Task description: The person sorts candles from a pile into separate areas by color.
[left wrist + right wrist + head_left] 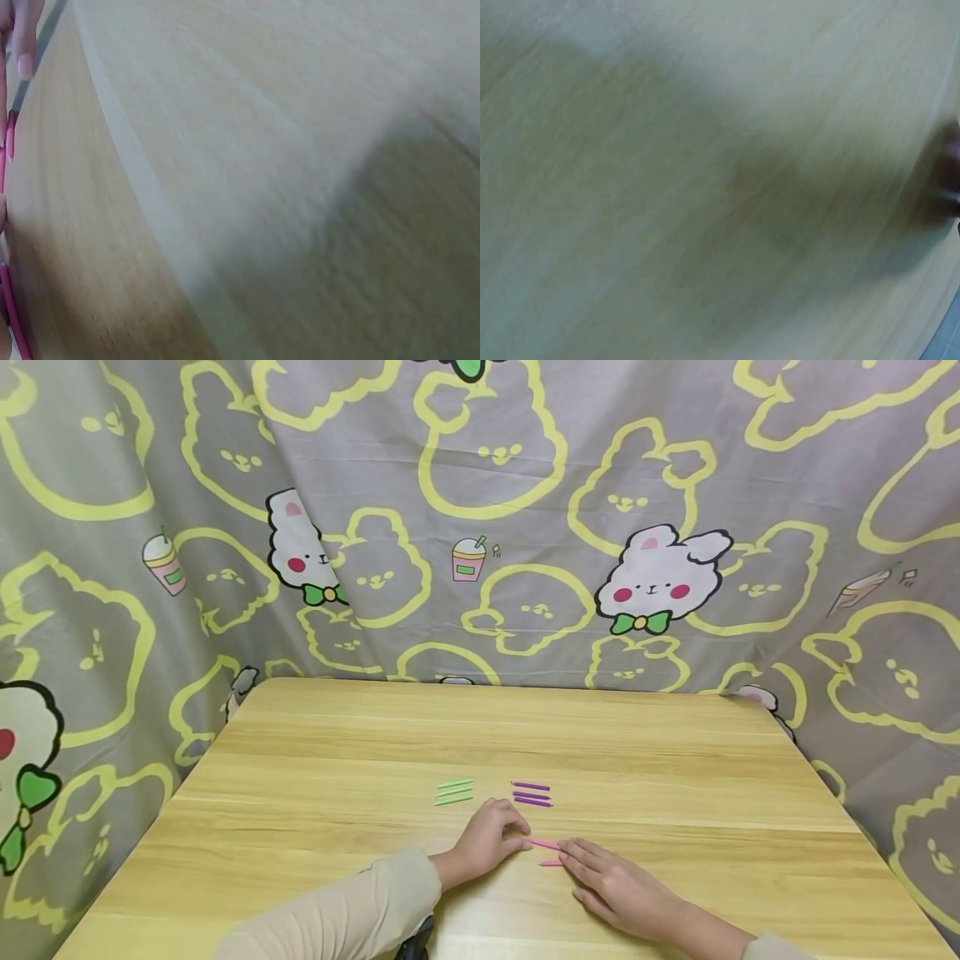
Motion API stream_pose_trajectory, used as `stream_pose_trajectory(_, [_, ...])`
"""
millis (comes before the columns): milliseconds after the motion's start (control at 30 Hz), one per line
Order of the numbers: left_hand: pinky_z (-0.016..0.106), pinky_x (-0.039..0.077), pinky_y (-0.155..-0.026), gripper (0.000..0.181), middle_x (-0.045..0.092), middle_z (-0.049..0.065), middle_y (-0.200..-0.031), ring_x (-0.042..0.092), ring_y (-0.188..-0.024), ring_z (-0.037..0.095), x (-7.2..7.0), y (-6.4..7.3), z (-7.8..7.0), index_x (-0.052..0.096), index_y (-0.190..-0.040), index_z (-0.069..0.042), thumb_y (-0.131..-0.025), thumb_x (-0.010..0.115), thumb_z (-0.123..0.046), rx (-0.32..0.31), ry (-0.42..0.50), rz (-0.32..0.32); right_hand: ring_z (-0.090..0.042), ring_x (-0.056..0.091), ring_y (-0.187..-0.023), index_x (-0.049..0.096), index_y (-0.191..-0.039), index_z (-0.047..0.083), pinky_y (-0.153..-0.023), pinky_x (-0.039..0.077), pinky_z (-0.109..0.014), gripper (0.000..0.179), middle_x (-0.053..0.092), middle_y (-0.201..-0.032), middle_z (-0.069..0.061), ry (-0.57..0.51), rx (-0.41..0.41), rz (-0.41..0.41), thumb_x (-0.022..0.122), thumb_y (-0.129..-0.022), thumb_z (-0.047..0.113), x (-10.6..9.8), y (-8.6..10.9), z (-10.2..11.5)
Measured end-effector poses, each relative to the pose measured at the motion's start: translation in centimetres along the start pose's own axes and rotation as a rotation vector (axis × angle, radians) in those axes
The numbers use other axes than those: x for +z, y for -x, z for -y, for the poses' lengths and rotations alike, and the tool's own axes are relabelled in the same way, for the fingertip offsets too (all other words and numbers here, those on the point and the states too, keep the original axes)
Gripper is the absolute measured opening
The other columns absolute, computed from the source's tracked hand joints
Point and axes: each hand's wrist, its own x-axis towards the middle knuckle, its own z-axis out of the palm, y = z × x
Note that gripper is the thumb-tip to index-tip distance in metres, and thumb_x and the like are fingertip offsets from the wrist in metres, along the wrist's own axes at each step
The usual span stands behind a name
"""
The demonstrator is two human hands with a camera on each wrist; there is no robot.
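My left hand [489, 839] pinches the left end of a thin pink stick [544, 843] low over the table. At that stick's other end, the fingertips of my right hand [618, 885] touch it, fingers straight and thumb apart. A second pink stick [551, 863] lies just nearer, its right end hidden by the right fingers. In the left wrist view, another length of pink stick [16, 322] shows beside the left fingers; the left hand hides it in the head view. The right wrist view catches only a dark, blurred bit of hand [951, 172] at its right edge.
Beyond the hands, several thin green sticks [454, 792] lie side by side, with a row of purple sticks [532, 796] to their right. The wooden table [300, 760] reaches back to a grey patterned curtain [517, 568], which also hangs along both sides.
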Motion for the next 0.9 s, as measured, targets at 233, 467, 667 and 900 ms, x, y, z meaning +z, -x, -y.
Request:
stream_pose_trajectory(233, [0.017, 0.041, -0.074, 0.01, 0.061, -0.005, -0.08, 0.047, -0.078, 0.005, 0.0, 0.1, 0.0, 0.071, -0.081, -0.011, -0.076, 0.075, -0.019, -0.039, 0.046, 0.005, -0.03, 0.059, -0.111, 0.062, -0.117, -0.001, -0.083, 0.054, -0.039, 0.039, 0.059, -0.125, -0.015, 0.001, -0.001, 0.001, 0.062, -0.089, 0.025, 0.0, 0.1, 0.0])
stream_pose_trajectory(467, [0.016, 0.039, -0.071, 0.008, 0.06, -0.004, -0.077, 0.045, -0.075, 0.004, 0.1, 0.1, -0.1, 0.07, -0.077, -0.01, -0.077, 0.074, -0.017, -0.018, 0.018, -0.007, -0.03, 0.059, -0.111, 0.062, -0.117, -0.001, -0.083, 0.054, -0.039, 0.038, 0.059, -0.125, -0.015, -0.002, -0.004, -0.005, 0.062, -0.088, 0.024, -0.1, 0.1, 0.0])
stream_pose_trajectory(667, [0.013, 0.037, -0.068, 0.009, 0.06, -0.005, -0.077, 0.043, -0.073, 0.003, 0.2, 0.0, -0.1, 0.07, -0.077, -0.011, -0.079, 0.072, -0.018, -0.01, -0.019, 0.002, -0.03, 0.059, -0.111, 0.061, -0.119, 0.0, -0.084, 0.053, -0.039, 0.04, 0.059, -0.126, -0.014, 0.014, -0.014, -0.032, 0.063, -0.087, 0.025, -0.2, 0.3, 0.0])
stream_pose_trajectory(900, [0.013, 0.037, -0.067, 0.009, 0.059, -0.005, -0.077, 0.041, -0.073, 0.003, 0.0, 0.0, -0.2, 0.07, -0.077, -0.011, -0.081, 0.071, -0.02, -0.026, -0.024, 0.023, -0.027, 0.06, -0.11, 0.061, -0.119, 0.002, -0.094, 0.047, -0.028, 0.041, 0.06, -0.125, -0.012, 0.066, -0.022, -0.071, 0.063, -0.088, 0.028, -0.1, 1.2, -0.1])
